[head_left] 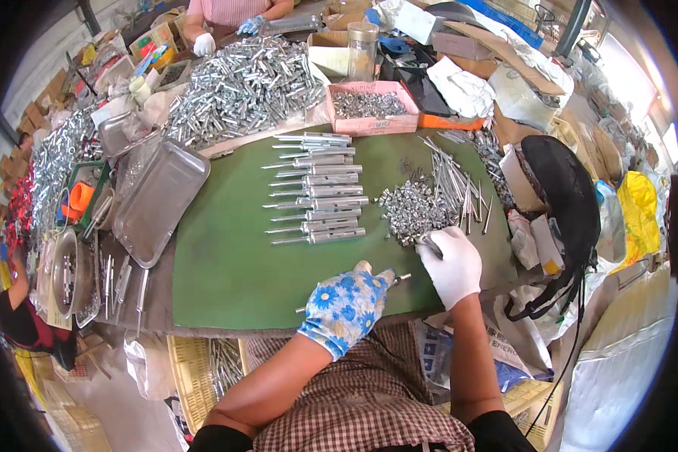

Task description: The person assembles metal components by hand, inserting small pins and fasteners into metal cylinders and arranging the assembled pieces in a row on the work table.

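The left hand (348,305), in a white glove with blue flowers, is holding a thin metal rod (403,278) in curled, closed fingers above the near part of the green desk (226,279). The rod is looking straight, slim and silvery, with a thicker, shiny piece at its right end; its middle is hiding inside the glove. Its long axis is running across the scene at a shallow slant, the thin end pointing left and near, the thicker end right and far. The right hand (452,265), gloved in white, is sitting at the near edge of a heap of small metal pieces (416,209), fingers bending partly closed; a grey shape is showing at the fingertips, but I cannot tell whether they are gripping it. A row of metal tubes (331,192) is lying to the left of the heap.
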A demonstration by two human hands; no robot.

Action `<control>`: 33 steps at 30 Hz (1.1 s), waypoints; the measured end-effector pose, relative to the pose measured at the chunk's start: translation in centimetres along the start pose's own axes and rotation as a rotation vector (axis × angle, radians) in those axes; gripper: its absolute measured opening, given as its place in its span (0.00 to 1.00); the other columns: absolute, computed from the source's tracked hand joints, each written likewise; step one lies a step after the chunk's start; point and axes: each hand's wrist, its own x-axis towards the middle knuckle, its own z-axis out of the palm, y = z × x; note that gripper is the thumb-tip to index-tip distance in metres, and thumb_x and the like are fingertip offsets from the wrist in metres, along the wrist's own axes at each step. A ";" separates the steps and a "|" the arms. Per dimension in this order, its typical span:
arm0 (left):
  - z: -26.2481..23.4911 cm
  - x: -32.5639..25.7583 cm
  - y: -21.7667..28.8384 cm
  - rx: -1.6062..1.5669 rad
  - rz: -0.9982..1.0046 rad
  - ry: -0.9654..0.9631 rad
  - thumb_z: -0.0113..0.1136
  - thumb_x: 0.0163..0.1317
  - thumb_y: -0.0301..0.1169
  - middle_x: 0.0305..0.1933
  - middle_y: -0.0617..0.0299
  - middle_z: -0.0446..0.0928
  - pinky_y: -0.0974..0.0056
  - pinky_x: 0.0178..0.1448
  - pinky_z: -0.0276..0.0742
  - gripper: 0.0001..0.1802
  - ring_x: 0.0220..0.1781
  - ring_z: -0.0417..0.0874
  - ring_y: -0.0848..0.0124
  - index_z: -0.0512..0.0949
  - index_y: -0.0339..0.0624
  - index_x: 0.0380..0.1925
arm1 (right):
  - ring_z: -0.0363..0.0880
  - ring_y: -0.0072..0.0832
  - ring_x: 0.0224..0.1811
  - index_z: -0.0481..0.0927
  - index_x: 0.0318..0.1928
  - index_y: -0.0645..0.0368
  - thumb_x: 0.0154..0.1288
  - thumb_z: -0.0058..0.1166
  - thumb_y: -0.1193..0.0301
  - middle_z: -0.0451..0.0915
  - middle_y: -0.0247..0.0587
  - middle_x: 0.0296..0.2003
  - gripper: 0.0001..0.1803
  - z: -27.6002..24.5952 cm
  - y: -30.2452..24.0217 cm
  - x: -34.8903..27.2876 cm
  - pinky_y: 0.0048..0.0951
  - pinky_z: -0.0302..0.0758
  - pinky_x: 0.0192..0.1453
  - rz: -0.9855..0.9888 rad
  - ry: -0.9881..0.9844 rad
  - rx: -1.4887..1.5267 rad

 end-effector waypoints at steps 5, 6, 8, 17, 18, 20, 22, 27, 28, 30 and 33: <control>-0.1 -0.8 0.6 0.027 -0.028 -0.075 0.56 0.63 0.37 0.40 0.54 0.76 0.56 0.39 0.80 0.17 0.37 0.84 0.58 0.78 0.53 0.53 | 0.79 0.43 0.34 0.83 0.30 0.52 0.55 0.63 0.64 0.79 0.42 0.31 0.07 0.2 0.0 -1.3 0.41 0.75 0.38 0.044 -0.008 -0.009; -0.2 -0.8 0.6 0.016 -0.033 -0.105 0.56 0.63 0.37 0.41 0.53 0.76 0.55 0.39 0.80 0.18 0.37 0.84 0.58 0.78 0.53 0.54 | 0.79 0.43 0.34 0.83 0.30 0.52 0.55 0.63 0.64 0.79 0.42 0.31 0.07 0.0 0.2 -1.7 0.41 0.75 0.38 0.034 0.000 -0.008; 0.2 -0.9 0.4 0.010 -0.021 -0.084 0.56 0.63 0.37 0.41 0.53 0.76 0.55 0.39 0.80 0.18 0.37 0.84 0.58 0.78 0.53 0.54 | 0.78 0.42 0.33 0.82 0.29 0.55 0.54 0.64 0.66 0.79 0.42 0.30 0.07 -0.4 0.7 -2.3 0.38 0.74 0.38 0.081 -0.007 -0.002; 0.8 -0.5 0.3 0.045 0.000 0.029 0.55 0.63 0.35 0.35 0.55 0.76 0.56 0.34 0.79 0.14 0.32 0.83 0.59 0.79 0.53 0.49 | 0.80 0.42 0.35 0.82 0.32 0.54 0.57 0.61 0.66 0.81 0.40 0.34 0.06 -0.7 0.0 -0.7 0.39 0.76 0.39 -0.055 -0.066 -0.002; 0.9 -0.6 0.2 0.047 0.029 0.059 0.55 0.63 0.35 0.35 0.55 0.76 0.56 0.34 0.79 0.14 0.32 0.83 0.60 0.79 0.53 0.48 | 0.80 0.40 0.34 0.82 0.33 0.55 0.56 0.61 0.69 0.80 0.41 0.33 0.05 -0.9 -0.1 -1.5 0.37 0.76 0.39 -0.069 -0.073 0.092; 0.7 -0.5 0.1 0.055 0.049 0.090 0.56 0.62 0.35 0.35 0.56 0.75 0.56 0.34 0.79 0.14 0.32 0.83 0.60 0.79 0.53 0.48 | 0.80 0.37 0.32 0.82 0.33 0.57 0.56 0.62 0.71 0.80 0.41 0.32 0.05 -1.4 -0.7 -2.5 0.33 0.76 0.38 -0.053 -0.121 0.175; 0.9 -0.6 0.1 0.048 0.049 0.087 0.56 0.62 0.35 0.35 0.56 0.75 0.56 0.34 0.79 0.14 0.32 0.83 0.60 0.79 0.53 0.48 | 0.79 0.32 0.29 0.82 0.34 0.60 0.54 0.62 0.75 0.79 0.41 0.30 0.06 -1.5 -1.0 -3.4 0.28 0.75 0.36 -0.052 -0.163 0.300; 0.7 -0.8 0.3 0.044 0.050 0.071 0.57 0.62 0.35 0.35 0.56 0.75 0.57 0.33 0.79 0.15 0.32 0.82 0.60 0.79 0.53 0.49 | 0.80 0.36 0.29 0.83 0.34 0.57 0.52 0.62 0.76 0.79 0.41 0.30 0.06 -0.9 -1.7 -4.1 0.31 0.76 0.35 -0.163 -0.145 0.250; 0.9 -0.9 0.3 0.053 0.053 0.088 0.57 0.62 0.35 0.35 0.56 0.75 0.57 0.33 0.79 0.15 0.32 0.82 0.60 0.79 0.53 0.49 | 0.80 0.39 0.31 0.82 0.33 0.55 0.53 0.62 0.73 0.80 0.40 0.31 0.05 -0.7 -1.7 -4.1 0.34 0.76 0.35 -0.180 -0.134 0.185; 0.9 -1.0 0.4 0.065 0.053 0.106 0.57 0.61 0.35 0.35 0.56 0.74 0.57 0.33 0.79 0.15 0.32 0.82 0.60 0.79 0.53 0.49 | 0.80 0.42 0.33 0.81 0.32 0.53 0.54 0.61 0.71 0.80 0.39 0.32 0.04 -0.6 -1.8 -4.2 0.38 0.76 0.35 -0.201 -0.122 0.122; 0.6 -0.8 0.6 0.044 0.032 0.027 0.57 0.61 0.34 0.35 0.56 0.74 0.57 0.33 0.80 0.15 0.32 0.83 0.61 0.78 0.53 0.48 | 0.79 0.43 0.32 0.79 0.31 0.53 0.54 0.61 0.70 0.78 0.41 0.31 0.05 -1.1 -2.4 -3.9 0.40 0.75 0.35 -0.114 -0.223 0.121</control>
